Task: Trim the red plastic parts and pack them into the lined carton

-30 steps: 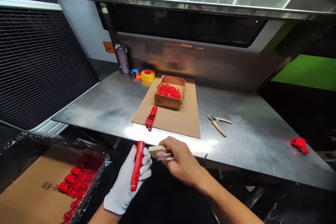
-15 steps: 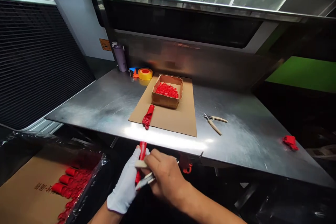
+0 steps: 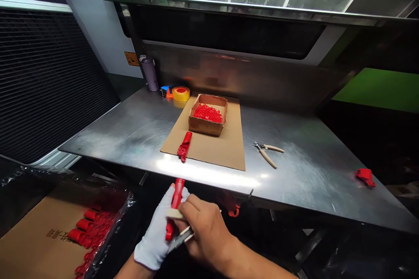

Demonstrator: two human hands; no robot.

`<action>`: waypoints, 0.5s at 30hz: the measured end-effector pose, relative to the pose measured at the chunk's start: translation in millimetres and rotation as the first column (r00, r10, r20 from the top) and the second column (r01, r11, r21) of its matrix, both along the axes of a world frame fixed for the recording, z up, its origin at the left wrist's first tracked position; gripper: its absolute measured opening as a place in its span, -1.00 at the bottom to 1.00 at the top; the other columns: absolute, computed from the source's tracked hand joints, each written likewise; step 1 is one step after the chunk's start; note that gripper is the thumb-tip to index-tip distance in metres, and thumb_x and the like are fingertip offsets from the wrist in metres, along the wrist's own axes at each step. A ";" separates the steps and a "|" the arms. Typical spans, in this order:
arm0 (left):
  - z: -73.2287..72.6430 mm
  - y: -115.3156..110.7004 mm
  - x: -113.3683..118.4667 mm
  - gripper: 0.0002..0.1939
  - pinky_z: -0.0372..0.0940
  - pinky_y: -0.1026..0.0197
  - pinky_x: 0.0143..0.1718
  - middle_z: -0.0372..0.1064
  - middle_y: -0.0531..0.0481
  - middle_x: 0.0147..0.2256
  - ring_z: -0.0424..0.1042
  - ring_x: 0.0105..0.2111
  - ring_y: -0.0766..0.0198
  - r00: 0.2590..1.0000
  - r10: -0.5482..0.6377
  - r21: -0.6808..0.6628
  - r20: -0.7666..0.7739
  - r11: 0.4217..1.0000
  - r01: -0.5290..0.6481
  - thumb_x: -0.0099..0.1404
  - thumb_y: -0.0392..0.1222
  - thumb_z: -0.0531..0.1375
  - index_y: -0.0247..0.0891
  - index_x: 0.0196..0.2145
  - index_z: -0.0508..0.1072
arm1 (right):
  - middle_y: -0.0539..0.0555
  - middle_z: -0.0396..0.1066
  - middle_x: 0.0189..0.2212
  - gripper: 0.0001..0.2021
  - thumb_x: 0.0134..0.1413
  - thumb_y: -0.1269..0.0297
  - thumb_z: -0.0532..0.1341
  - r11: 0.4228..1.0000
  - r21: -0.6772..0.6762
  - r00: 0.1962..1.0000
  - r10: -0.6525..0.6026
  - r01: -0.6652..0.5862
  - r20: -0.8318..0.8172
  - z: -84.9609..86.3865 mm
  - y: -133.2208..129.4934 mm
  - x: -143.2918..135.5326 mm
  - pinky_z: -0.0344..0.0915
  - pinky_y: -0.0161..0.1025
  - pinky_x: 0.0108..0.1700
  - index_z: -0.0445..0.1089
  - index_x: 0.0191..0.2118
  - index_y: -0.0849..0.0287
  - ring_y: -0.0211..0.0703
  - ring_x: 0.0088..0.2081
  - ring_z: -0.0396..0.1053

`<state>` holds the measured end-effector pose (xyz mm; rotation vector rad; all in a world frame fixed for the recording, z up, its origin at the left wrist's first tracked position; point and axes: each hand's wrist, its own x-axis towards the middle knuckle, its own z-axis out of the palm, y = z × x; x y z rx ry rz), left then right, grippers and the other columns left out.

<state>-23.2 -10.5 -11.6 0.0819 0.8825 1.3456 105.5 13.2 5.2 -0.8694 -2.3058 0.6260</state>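
Note:
My left hand (image 3: 157,226), in a white glove, is closed around a red plastic part (image 3: 178,194), a tube-like piece held in front of the table's near edge. Bare, my right hand (image 3: 204,222) grips a cream and grey hand tool (image 3: 181,239) against that part; its exact kind is partly hidden by the fingers. Another red plastic piece (image 3: 185,146) lies just beyond, across the front edge of a cardboard sheet (image 3: 222,152).
A cardboard box (image 3: 206,128) of small red bits stands on the sheet. Cream-handled nippers (image 3: 268,154) lie to its right, a red piece (image 3: 365,177) farther right. Yellow tape (image 3: 181,93) and a purple bottle (image 3: 149,74) stand behind. Lower left, a lined carton (image 3: 29,231) holds several red parts.
The red part in my left hand has turned slightly, showing more of its length. My right hand and the tool have shifted a little downward along it.

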 end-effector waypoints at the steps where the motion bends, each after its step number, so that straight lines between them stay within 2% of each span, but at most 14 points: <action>1: 1.6 -1.6 -0.2 -0.87 0.36 0.34 -0.46 0.31 0.06 -0.53 0.40 -0.49 0.31 1.000 -0.003 0.005 -0.009 1.000 0.003 0.25 -0.18 0.28 -0.26 -0.42 0.46 | 0.04 0.35 -0.38 -0.91 0.20 0.32 0.12 1.000 0.003 1.000 0.016 -0.016 -0.009 -0.8 -0.4 -0.1 0.05 -0.28 -0.46 0.28 -0.35 0.13 -0.22 -0.46 0.26; 3: 4.1 -5.4 -1.6 -0.95 0.38 0.32 -0.41 0.38 0.02 -0.48 0.46 -0.40 0.24 0.999 -0.005 0.023 -0.046 1.000 0.006 0.21 -0.24 0.29 -0.24 -0.35 0.50 | 0.05 0.34 -0.40 -0.87 0.24 0.32 0.10 1.000 0.004 0.999 -0.031 0.031 -0.020 -2.5 -1.3 -0.4 0.07 -0.28 -0.44 0.28 -0.37 0.13 -0.21 -0.45 0.28; 4: 4.4 -7.0 -2.7 -0.93 0.39 0.31 -0.39 0.40 0.01 -0.45 0.48 -0.36 0.22 0.998 -0.006 0.030 -0.063 1.000 0.008 0.19 -0.27 0.30 -0.23 -0.32 0.51 | 0.05 0.34 -0.40 -0.86 0.24 0.32 0.10 0.999 0.004 0.998 -0.052 0.052 -0.022 -3.3 -1.8 -0.7 0.08 -0.28 -0.43 0.28 -0.37 0.13 -0.21 -0.44 0.28; 8: -2.5 -6.9 -5.7 -0.90 0.40 0.32 -0.39 0.43 0.00 -0.42 0.47 -0.38 0.25 0.997 -0.010 0.042 -0.075 0.999 0.013 0.17 -0.34 0.32 -0.25 -0.32 0.51 | 0.03 0.36 -0.40 -0.90 0.21 0.29 0.13 0.998 -0.007 0.998 0.055 -0.055 -0.028 -4.4 -2.5 -1.3 0.07 -0.28 -0.45 0.30 -0.35 0.13 -0.21 -0.45 0.28; 9: -5.5 -5.3 -5.4 -0.90 0.39 0.35 -0.40 0.42 0.02 -0.42 0.45 -0.40 0.28 0.997 -0.004 0.054 -0.071 0.999 0.008 0.17 -0.35 0.32 -0.25 -0.33 0.50 | 0.03 0.36 -0.40 -0.88 0.22 0.29 0.12 0.999 -0.015 0.999 0.046 -0.046 -0.026 -4.2 -1.9 -1.2 0.07 -0.29 -0.45 0.30 -0.35 0.13 -0.21 -0.45 0.28; 12: -13.1 0.0 -2.2 -0.91 0.36 0.39 -0.42 0.38 0.04 -0.45 0.40 -0.44 0.34 0.998 -0.006 0.093 -0.057 0.996 0.011 0.22 -0.26 0.33 -0.29 -0.36 0.47 | 0.05 0.34 -0.40 -0.84 0.26 0.30 0.08 0.999 -0.006 0.999 -0.047 0.047 -0.004 -3.2 0.4 -0.1 0.07 -0.28 -0.44 0.30 -0.37 0.14 -0.21 -0.45 0.28; 15: -15.4 2.2 1.2 -0.73 0.34 0.36 -0.47 0.29 0.07 -0.53 0.33 -0.51 0.37 0.998 -0.053 0.075 -0.028 0.996 0.055 0.25 -0.10 0.33 -0.32 -0.46 0.39 | 0.04 0.35 -0.40 -0.91 0.17 0.32 0.11 0.998 0.052 1.000 0.029 -0.030 0.006 -3.0 1.3 1.1 0.01 -0.27 -0.48 0.29 -0.36 0.14 -0.21 -0.47 0.26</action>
